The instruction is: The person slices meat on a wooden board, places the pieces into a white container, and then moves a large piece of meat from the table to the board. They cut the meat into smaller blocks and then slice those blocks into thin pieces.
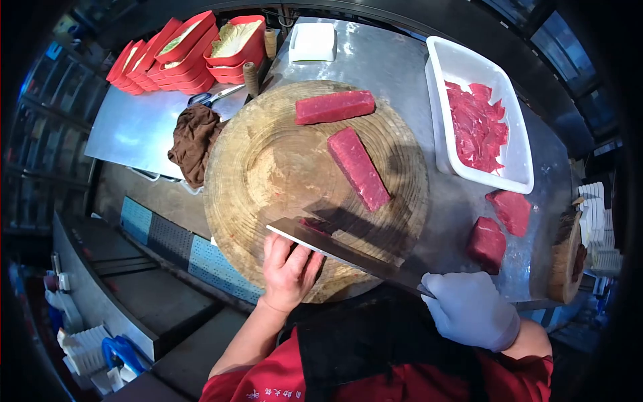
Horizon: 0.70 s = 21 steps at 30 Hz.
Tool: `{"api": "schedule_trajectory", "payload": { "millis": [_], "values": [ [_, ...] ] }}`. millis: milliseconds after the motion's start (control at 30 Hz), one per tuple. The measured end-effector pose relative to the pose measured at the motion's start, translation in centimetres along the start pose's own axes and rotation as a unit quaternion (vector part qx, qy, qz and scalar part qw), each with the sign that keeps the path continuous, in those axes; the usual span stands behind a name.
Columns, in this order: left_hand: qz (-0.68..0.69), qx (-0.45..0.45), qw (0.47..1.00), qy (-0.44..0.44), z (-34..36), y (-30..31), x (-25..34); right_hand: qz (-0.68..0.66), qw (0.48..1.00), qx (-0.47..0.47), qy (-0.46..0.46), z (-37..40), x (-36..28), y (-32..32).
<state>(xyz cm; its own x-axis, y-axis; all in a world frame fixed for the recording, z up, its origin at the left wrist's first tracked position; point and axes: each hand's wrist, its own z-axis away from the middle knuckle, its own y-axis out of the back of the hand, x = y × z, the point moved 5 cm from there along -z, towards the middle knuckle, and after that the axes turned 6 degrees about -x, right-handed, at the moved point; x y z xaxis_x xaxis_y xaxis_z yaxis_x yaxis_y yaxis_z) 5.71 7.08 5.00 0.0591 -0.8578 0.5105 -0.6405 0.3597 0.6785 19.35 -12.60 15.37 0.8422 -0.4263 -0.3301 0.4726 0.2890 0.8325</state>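
My right hand (472, 309), in a pale glove, is closed round the handle of a long knife (348, 254). Its blade runs to the left over the near part of a round wooden chopping block (258, 141). My bare left hand (289, 268) is at the blade's left end, fingertips partly hidden under it; what they hold, if anything, cannot be made out. A bit of dark red meat (315, 226) shows just beyond the blade. Two long red meat blocks lie farther back on the wood, one near the back edge (335, 107), one slanting at centre right (359, 167).
A white tub (479, 175) of sliced meat stands at the right, with two meat chunks (487, 244) nearer me. Stacked red containers (184, 77), a brown cloth (194, 144) and scissors (218, 96) are at the left. A white container (313, 41) sits at the back.
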Motion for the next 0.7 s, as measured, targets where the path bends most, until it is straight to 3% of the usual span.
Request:
{"api": "schedule_trajectory", "payload": {
  "millis": [333,600,700],
  "values": [
    [0.018,-0.006,0.999,0.032,0.2,-0.2,-0.4,0.003,1.0,0.002,0.018,0.4,-0.4,1.7],
    [0.021,0.007,1.0,0.017,-0.3,-0.3,-0.4,-0.026,0.998,-0.059,0.01,-2.8,-1.4,0.9],
    [0.024,0.004,1.0,0.015,-0.3,-0.4,-0.3,-0.055,0.996,0.011,0.064,-4.8,-1.9,-0.3]
  ]
}}
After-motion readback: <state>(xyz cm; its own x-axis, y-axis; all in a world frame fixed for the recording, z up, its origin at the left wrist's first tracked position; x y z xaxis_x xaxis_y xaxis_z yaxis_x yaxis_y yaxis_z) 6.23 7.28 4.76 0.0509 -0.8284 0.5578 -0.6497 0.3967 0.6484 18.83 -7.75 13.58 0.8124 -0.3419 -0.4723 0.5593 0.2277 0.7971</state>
